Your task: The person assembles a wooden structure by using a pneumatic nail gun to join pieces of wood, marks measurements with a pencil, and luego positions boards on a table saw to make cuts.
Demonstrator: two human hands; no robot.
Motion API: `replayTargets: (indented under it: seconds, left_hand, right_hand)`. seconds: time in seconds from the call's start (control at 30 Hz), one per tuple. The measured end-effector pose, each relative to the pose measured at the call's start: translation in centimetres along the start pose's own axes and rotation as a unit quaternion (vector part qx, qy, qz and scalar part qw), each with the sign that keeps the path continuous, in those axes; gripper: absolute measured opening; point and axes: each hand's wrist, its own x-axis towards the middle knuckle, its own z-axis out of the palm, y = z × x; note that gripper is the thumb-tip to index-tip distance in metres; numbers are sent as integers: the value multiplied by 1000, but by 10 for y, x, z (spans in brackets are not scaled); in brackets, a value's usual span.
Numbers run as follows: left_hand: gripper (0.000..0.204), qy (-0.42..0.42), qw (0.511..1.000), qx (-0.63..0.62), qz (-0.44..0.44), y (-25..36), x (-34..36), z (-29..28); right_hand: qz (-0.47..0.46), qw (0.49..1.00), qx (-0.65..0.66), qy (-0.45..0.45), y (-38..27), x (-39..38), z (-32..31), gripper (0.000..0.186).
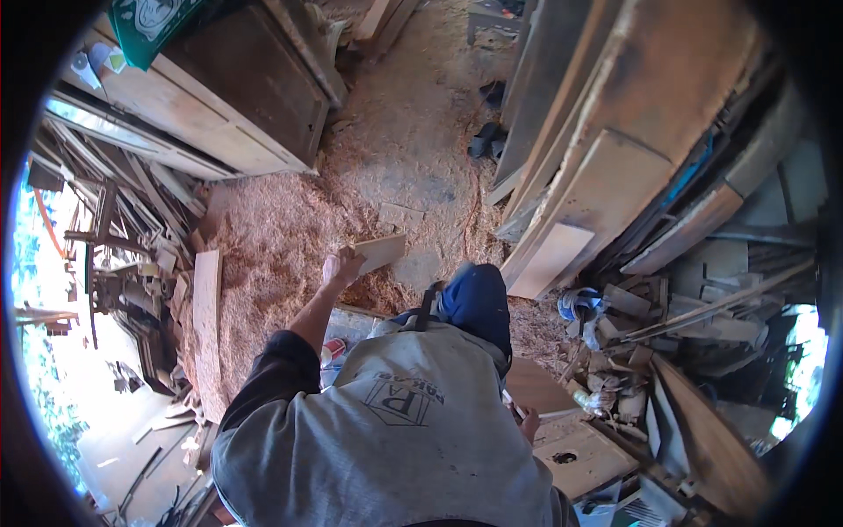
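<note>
My left hand is closed around one end of a short, pale wooden board, held out in front of my left side above the shavings. Low beside my right hip, my right hand is partly hidden by my shirt. Its fingers are curled at a small, light-coloured object whose kind I cannot make out. A brown wooden panel lies close to that hand. Between my left arm and my body shows a red and white container.
Wood shavings cover the floor. A long plank lies at the left. Large panels lean at the right, cabinets stand at the far left. Scrap wood is heaped at the right, near a board with a hole. Dark sandals lie ahead.
</note>
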Motion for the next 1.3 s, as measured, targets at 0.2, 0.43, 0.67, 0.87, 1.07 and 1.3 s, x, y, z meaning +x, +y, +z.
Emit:
replayTargets:
  seconds: [0.2, 0.43, 0.67, 0.87, 1.07, 1.3]
  left_hand:
    - [25, 221, 943, -216, -126, 24, 36, -65]
    - [26, 311, 885, -330, -109, 33, 202, -172]
    - [35, 285, 862, -408, -100, 45, 354, -307]
    - [29, 184, 766, -609, -91, 36, 467, -361]
    - [35, 186, 645, -714, -198, -12, 621, -362]
    - [35, 70, 882, -401, -236, -168, 836, -297]
  right_hand:
    - [18, 989, -145, -1, -70, 51, 6, 30]
    - [-14, 960, -276, -45, -253, 84, 175, 31]
    - [-121, 929, -338, -84, -474, 84, 349, 32]
    - [-165, 900, -393, -97, -594, 72, 466, 33]
    - [-154, 860, -482, -66, -654, 66, 563, 34]
    - [-167, 800, -577, -7, -769, 61, 718, 36]
